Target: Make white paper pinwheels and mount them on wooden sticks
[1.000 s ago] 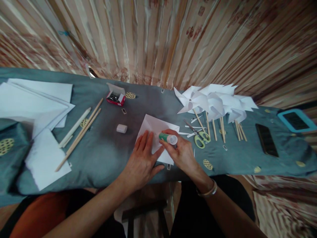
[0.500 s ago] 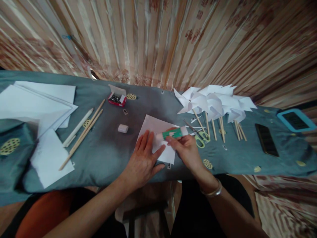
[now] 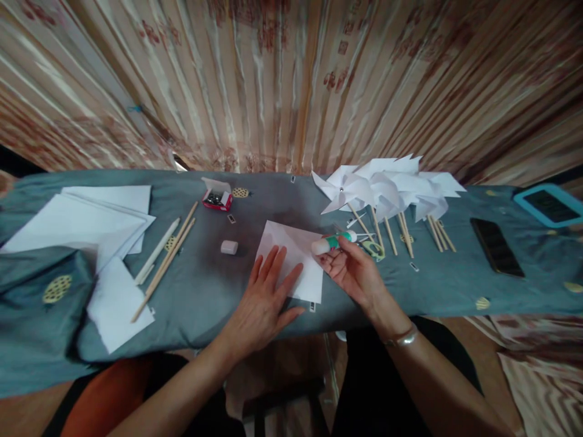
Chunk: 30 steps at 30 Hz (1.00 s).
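A white square of paper (image 3: 294, 255) lies on the grey-blue cloth in front of me. My left hand (image 3: 264, 300) rests flat on its near left part, fingers spread. My right hand (image 3: 353, 270) is lifted just right of the paper, palm turned up, fingers curled around a green and white glue stick (image 3: 332, 242) that lies sideways with its open white end pointing left over the paper's right corner.
Green-handled scissors (image 3: 373, 249) and a pile of white paper pinwheels (image 3: 387, 185) on wooden sticks lie to the right. A white cap (image 3: 229, 247), a red box of pins (image 3: 217, 198), loose sticks (image 3: 166, 258), paper sheets (image 3: 82, 221), a black phone (image 3: 496, 247).
My right hand has lifted the glue stick off the paper and turned it sideways, moving right and rolling palm up. My left hand has stayed flat on the paper. The view has tilted slightly.
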{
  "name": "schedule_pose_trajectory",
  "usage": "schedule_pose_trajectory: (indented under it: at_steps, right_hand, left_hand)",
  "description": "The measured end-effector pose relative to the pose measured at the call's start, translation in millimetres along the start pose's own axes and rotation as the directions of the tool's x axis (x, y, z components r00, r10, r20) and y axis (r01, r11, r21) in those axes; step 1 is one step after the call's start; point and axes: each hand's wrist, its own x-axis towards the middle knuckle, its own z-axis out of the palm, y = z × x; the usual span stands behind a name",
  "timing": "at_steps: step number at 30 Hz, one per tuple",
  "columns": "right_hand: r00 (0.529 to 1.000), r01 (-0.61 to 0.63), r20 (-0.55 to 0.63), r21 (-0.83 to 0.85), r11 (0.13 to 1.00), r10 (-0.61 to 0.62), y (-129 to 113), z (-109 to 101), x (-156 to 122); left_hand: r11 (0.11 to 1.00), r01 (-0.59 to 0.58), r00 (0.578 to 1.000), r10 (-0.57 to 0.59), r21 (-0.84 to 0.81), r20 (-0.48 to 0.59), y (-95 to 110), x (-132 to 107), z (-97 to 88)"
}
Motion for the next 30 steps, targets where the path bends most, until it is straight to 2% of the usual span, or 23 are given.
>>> schedule_pose_trajectory:
  at_steps: [3, 6, 9, 12, 14, 16, 19, 21, 23, 30]
  right_hand:
    - [1.0, -0.021, 0.0, 0.052, 0.998, 0.021, -1.4, -1.8, -0.1]
    - [1.0, -0.012, 0.009, 0.037, 0.999, 0.012, -0.9, -4.8, 0.8]
    - [0.999, -0.034, 0.027, 0.054, 0.998, 0.033, 1.3, -5.6, 1.5]
    - [0.997, -0.075, 0.024, 0.145, 0.987, 0.072, 4.1, -1.9, 1.4]
    - [0.997, -0.082, 0.027, 0.196, 0.977, 0.078, 5.5, 3.0, 0.1]
    - [0.997, -0.074, 0.037, 0.213, 0.974, 0.068, 5.9, 9.0, -2.6]
    - [0.997, -0.065, 0.062, 0.193, 0.979, 0.054, 5.8, 17.8, -8.0]
    - [0.996, -0.068, 0.071, 0.177, 0.982, 0.056, 6.3, 21.7, -10.9]
    - [0.996, -0.076, 0.065, 0.171, 0.982, 0.066, 7.6, 23.4, -12.5]
    - [0.997, -0.07, 0.048, 0.156, 0.985, 0.064, 12.1, 22.7, -13.3]
  left_hand:
    - [0.999, 0.024, 0.992, -0.02, 0.033, -0.123, -15.0, -0.2, -17.4]
    - [0.984, 0.162, 0.955, -0.139, 0.069, -0.264, -46.0, -1.8, -32.0]
    - [0.966, 0.249, 0.945, -0.227, 0.071, -0.236, -77.1, -4.1, -38.4]
    - [0.946, 0.323, 0.929, -0.318, -0.005, -0.191, -88.7, -4.2, -42.0]
    - [0.917, 0.381, 0.899, -0.397, -0.12, -0.182, -82.0, -2.1, -45.1]
    - [0.845, 0.438, 0.856, -0.496, -0.306, -0.147, -67.1, 1.3, -47.5]
    - [0.627, 0.477, 0.801, -0.598, -0.617, 0.012, -41.3, 7.1, -46.3]
    - [0.517, 0.495, 0.771, -0.632, -0.699, 0.079, -28.4, 10.8, -43.0]
    - [0.492, 0.498, 0.768, -0.633, -0.714, 0.099, -20.7, 13.6, -39.9]
    - [0.536, 0.441, 0.811, -0.582, -0.72, 0.064, -14.3, 15.3, -40.3]
